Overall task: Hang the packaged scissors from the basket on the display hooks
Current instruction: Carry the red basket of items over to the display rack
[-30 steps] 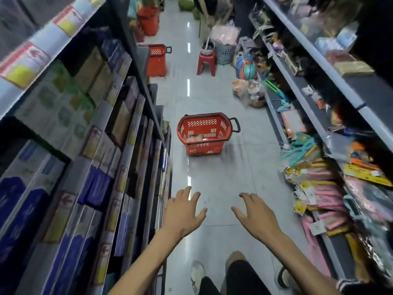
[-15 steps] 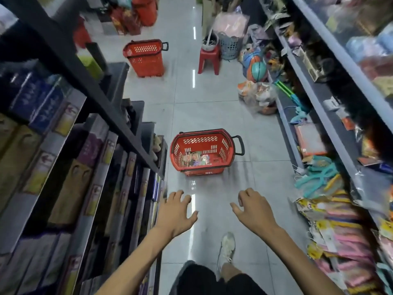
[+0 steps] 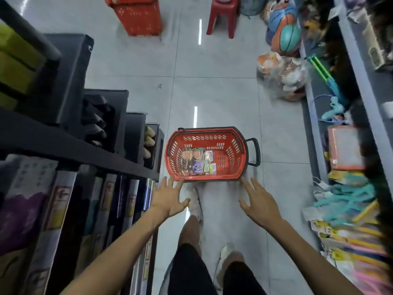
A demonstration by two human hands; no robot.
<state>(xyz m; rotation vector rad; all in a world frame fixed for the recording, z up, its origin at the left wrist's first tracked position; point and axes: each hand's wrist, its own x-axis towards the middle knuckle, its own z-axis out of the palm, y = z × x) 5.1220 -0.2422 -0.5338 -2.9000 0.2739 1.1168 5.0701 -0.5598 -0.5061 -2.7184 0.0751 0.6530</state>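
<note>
On glossy tiles [image 3: 212, 99], a slotted plastic basket [image 3: 204, 137] holds packets [image 3: 196, 161].

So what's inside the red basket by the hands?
A small pile of flat packets lies in the left half of the basket. Whatever is beneath the pile is covered, and the packets' contents are too blurred to tell.

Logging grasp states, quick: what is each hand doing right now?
Left hand: open, fingers spread, holding nothing.
Right hand: open, fingers spread, holding nothing.
</note>
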